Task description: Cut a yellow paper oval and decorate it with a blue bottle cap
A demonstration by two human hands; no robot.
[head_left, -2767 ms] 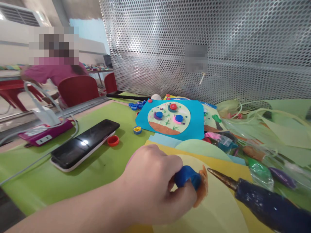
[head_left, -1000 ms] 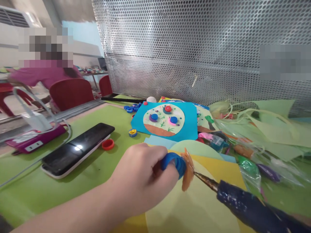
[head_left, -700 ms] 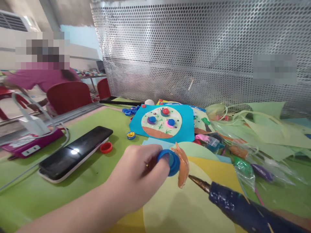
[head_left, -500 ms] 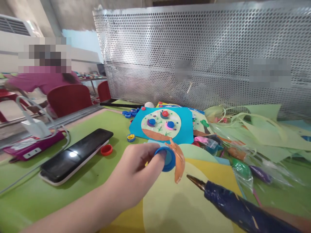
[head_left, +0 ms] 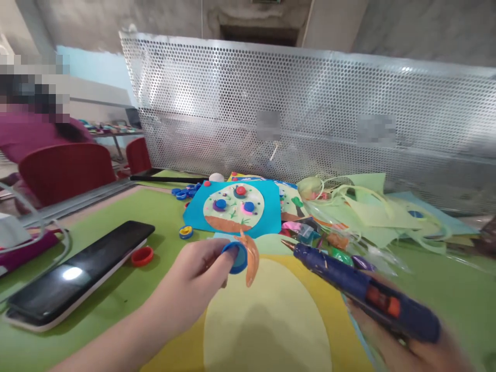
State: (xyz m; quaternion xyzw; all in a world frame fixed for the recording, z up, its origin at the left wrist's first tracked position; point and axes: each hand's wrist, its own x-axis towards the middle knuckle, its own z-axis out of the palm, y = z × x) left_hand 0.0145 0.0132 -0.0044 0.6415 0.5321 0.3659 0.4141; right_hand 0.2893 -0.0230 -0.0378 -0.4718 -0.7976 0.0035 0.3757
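Observation:
My left hand (head_left: 194,274) pinches a blue bottle cap (head_left: 239,257) between thumb and fingers. A curved strip of orange modelling clay (head_left: 253,261) sticks to the cap's right side. My right hand (head_left: 399,341), partly blurred, is wrapped round a dark blue hot glue gun (head_left: 349,276). Its nozzle points left and stands a short way right of the clay, apart from it. Below both hands lies a yellow sheet (head_left: 341,325) bearing a pale oval (head_left: 267,315).
A blue card (head_left: 272,201) with a decorated oval stands behind. Left are a phone (head_left: 81,268), a red cap (head_left: 142,256), a cap with yellow inside (head_left: 186,232) and several blue caps (head_left: 186,192). Bagged clay (head_left: 341,257) and paper scraps (head_left: 372,206) lie right, before a perforated metal panel (head_left: 217,113).
The view has swung right. The glue gun has drawn back from the clay and risen, with its body and my right hand now showing more. My left hand still holds the cap.

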